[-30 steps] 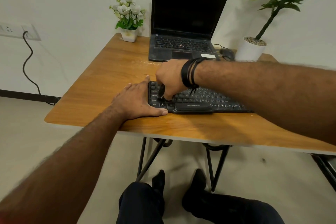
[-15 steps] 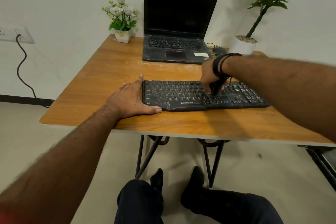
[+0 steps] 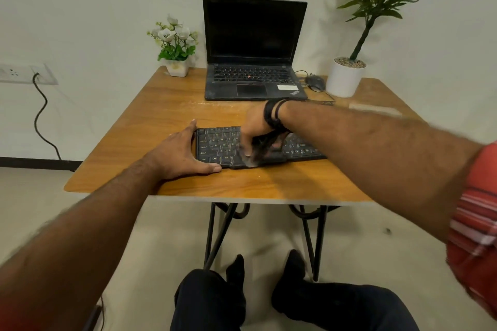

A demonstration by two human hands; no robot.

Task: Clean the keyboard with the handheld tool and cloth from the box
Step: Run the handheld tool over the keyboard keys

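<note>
On keyboard, right hand bent down, blurred.

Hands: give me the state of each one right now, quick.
Left hand: open, flat on the table, braced against the keyboard.
Right hand: closed over the keys on a small dark tool, blurred.

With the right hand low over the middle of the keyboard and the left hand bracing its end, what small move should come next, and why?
Probably sweep the right hand and the blurred tool in it along the keyboard toward its right end. That hand sits mid-board, the left hand lies flat against the left edge, and the right-side keys lie beyond the wrist.
</note>
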